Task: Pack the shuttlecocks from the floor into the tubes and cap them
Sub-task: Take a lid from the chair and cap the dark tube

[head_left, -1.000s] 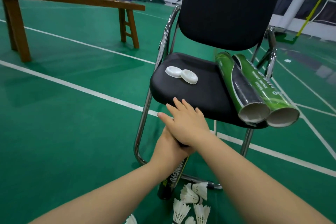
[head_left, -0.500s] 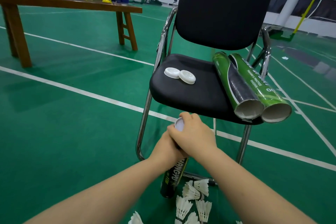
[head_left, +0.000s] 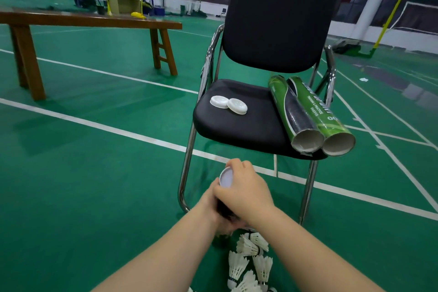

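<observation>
far left on my feed i see a wooden bench [head_left: 90, 20] standing on the green court floor [head_left: 94, 173], well apart from everything else. moving toward the middle, the left hand [head_left: 209, 199] comes up from the bottom edge and wraps around a dark tube [head_left: 222, 210], its fingers curled round the body; most of that hand is hidden behind the other one. the tube stands tilted in front of the chair, with a white cap [head_left: 226, 177] sitting on its top end, facing me. the right hand [head_left: 246, 193] is closed over the upper part of the same tube, thumb and fingers curled just beside the cap. below both wrists a cluster of white shuttlecocks [head_left: 251, 244] lies loose on the floor, running down to the bottom edge. behind the hands stands a black padded chair [head_left: 248, 130] on a chrome frame. on the left part of its seat two more white lids [head_left: 228, 104] lie touching each other. on the right part of the seat two green tubes [head_left: 308, 114] lie side by side, touching, their open ends pointing at me and sticking out past the front edge of the cushion; i cannot tell whether anything is inside them.
</observation>
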### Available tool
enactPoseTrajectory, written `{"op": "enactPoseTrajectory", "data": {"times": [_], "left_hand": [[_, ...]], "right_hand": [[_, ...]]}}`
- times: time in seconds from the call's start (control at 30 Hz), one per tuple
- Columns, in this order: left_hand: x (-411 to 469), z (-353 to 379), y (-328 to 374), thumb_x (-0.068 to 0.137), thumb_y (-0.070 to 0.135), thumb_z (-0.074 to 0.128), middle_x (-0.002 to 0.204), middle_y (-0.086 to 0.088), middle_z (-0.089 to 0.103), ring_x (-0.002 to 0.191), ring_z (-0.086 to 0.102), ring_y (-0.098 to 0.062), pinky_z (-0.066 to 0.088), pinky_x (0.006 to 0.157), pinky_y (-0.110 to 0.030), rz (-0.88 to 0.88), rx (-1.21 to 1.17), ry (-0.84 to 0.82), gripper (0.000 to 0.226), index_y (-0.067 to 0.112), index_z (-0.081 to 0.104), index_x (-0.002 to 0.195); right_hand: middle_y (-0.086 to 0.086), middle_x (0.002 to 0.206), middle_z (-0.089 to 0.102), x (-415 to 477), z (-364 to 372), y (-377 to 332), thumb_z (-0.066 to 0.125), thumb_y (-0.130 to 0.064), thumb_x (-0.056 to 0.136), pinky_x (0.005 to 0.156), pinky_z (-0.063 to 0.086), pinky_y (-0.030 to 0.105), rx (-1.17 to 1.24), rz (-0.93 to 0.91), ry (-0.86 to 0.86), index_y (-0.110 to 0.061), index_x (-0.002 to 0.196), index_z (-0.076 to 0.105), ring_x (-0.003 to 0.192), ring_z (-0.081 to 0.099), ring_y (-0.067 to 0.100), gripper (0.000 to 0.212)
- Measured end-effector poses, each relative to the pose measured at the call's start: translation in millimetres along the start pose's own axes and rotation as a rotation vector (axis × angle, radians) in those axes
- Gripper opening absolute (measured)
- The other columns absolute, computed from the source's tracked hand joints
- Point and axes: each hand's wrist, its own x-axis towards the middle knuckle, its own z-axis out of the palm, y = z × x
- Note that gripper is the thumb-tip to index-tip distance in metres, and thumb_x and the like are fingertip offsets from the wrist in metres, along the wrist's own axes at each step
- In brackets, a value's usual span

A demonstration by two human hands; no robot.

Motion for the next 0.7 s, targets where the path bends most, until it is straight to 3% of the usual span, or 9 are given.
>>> {"op": "enactPoseTrajectory", "data": {"times": [0.1,0.13,0.2,0.27,0.33,0.4,0.5,0.57,0.7], "left_hand": [[-11,4,-10,0.097,0.021,0.034,0.068,-0.003,0.057,0.051,0.061,-0.014,0.047,0.042,-0.019,0.193,-0.077,-0.029,0.026,0.017,0.054,0.081],[-15,1,-15,0.096,0.024,0.035,0.063,-0.003,0.058,0.047,0.061,-0.013,0.047,0.041,-0.019,0.221,-0.1,-0.053,0.026,0.017,0.053,0.079],[-30,-8,-27,0.09,0.036,0.043,0.061,-0.007,0.06,0.055,0.063,-0.021,0.049,0.052,-0.027,0.284,-0.159,-0.098,0.026,0.014,0.052,0.081],[-40,-23,-34,0.081,0.05,0.057,0.075,-0.012,0.065,0.064,0.064,-0.026,0.05,0.057,-0.033,0.292,-0.235,-0.13,0.042,0.01,0.056,0.095],[-49,-33,-34,0.063,0.056,0.076,0.108,-0.015,0.063,0.073,0.065,-0.027,0.051,0.056,-0.035,0.356,-0.165,-0.011,0.086,0.017,0.042,0.132],[-62,-33,-31,0.049,0.054,0.08,0.126,-0.015,0.055,0.068,0.066,-0.025,0.05,0.053,-0.033,0.526,-0.109,0.097,0.115,0.03,0.019,0.143],[-78,-21,-24,0.061,0.043,0.073,0.111,-0.009,0.063,0.068,0.067,-0.023,0.048,0.055,-0.031,0.784,0.053,0.134,0.097,0.044,0.015,0.139],[-83,-13,-16,0.054,0.039,0.079,0.107,-0.007,0.065,0.079,0.067,-0.026,0.053,0.067,-0.038,0.879,0.19,0.13,0.103,0.05,0.018,0.136],[-85,1,7,0.027,0.067,0.082,0.122,-0.009,0.055,0.103,0.061,-0.026,0.046,0.092,-0.046,1.039,0.507,0.186,0.095,0.078,0.029,0.105]], "right_hand": [[-0.004,0.111,0.042,-28,-15,-9,0.053,-0.042,0.08,0.075,0.043,0.032,0.016,-0.104,0.028,-0.026,0.114,0.04,0.093,0.052,0.023,0.04],[-0.005,0.108,0.042,-39,-21,-14,0.053,-0.043,0.079,0.076,0.044,0.032,0.029,-0.138,0.036,-0.027,0.111,0.041,0.092,0.052,0.021,0.038],[-0.009,0.103,0.043,-60,-32,-23,0.055,-0.046,0.079,0.077,0.044,0.03,0.077,-0.193,0.055,-0.028,0.103,0.041,0.09,0.052,0.016,0.033],[-0.011,0.097,0.043,-81,-39,-31,0.056,-0.051,0.08,0.074,0.043,0.027,0.135,-0.229,0.074,-0.027,0.095,0.041,0.086,0.051,0.011,0.032],[-0.01,0.093,0.043,-94,-41,-36,0.058,-0.054,0.077,0.071,0.042,0.025,0.21,-0.232,0.077,-0.024,0.09,0.04,0.082,0.049,0.008,0.037],[-0.01,0.091,0.043,-99,-39,-38,0.064,-0.055,0.07,0.07,0.04,0.02,0.301,-0.207,0.078,-0.023,0.088,0.04,0.081,0.047,0.005,0.043],[-0.011,0.092,0.044,-100,-37,-36,0.076,-0.047,0.06,0.071,0.038,0.013,0.47,-0.16,0.113,-0.026,0.085,0.042,0.087,0.044,-0.003,0.047],[-0.01,0.094,0.046,-99,-39,-33,0.082,-0.04,0.057,0.071,0.038,0.01,0.584,-0.147,0.14,-0.028,0.083,0.044,0.09,0.044,-0.005,0.048],[-0.013,0.107,0.05,-94,-44,-28,0.078,-0.038,0.05,0.075,0.049,0.016,0.826,-0.091,0.153,-0.037,0.098,0.048,0.091,0.054,-0.005,0.056]]}}
